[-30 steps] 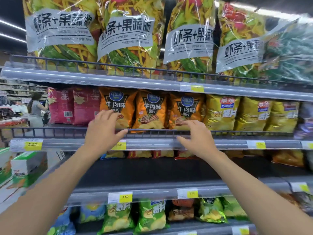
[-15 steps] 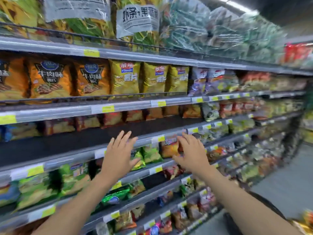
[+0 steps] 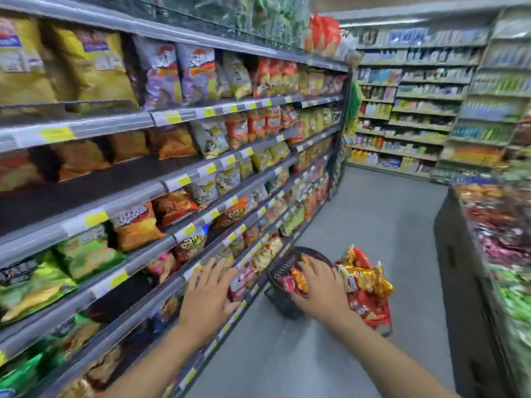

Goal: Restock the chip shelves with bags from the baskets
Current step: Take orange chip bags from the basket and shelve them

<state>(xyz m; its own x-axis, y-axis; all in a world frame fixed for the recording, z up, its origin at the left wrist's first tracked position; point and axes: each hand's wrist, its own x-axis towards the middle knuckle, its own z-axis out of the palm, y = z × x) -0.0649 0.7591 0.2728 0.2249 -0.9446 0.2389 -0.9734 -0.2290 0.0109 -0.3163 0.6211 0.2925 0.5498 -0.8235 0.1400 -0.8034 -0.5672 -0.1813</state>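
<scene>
Saw L hand [image 3: 208, 294] at 6 o'clock, fingers spread, empty, by grey metal chip shelves [image 3: 138, 119]. Spotted R hand [image 3: 319, 285] at 5, fingers open, before black mesh basket [image 3: 283, 267] w/ shiny bags [image 3: 298, 278].

black basket [image 3: 283, 270], red basket [image 3: 380, 319] on floor [image 3: 373, 225], seemingly bag-filled

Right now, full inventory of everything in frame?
chip shelves: one long run, grey, left side
shelf bags: many, yellow, purple, orange, green, on the chip shelves
price tags: many, yellow, along shelf edges
black basket: one, on the floor by the shelves
red basket: one, just right of the black basket
basket bags: many, red, orange, gold, heaped in both baskets
side bin: one, dark, right edge, blurred packets
back shelves: several, blurred goods, aisle end
floor: grey
left hand: fingers spread, near lower shelves
right hand: fingers spread, over black basket
</scene>
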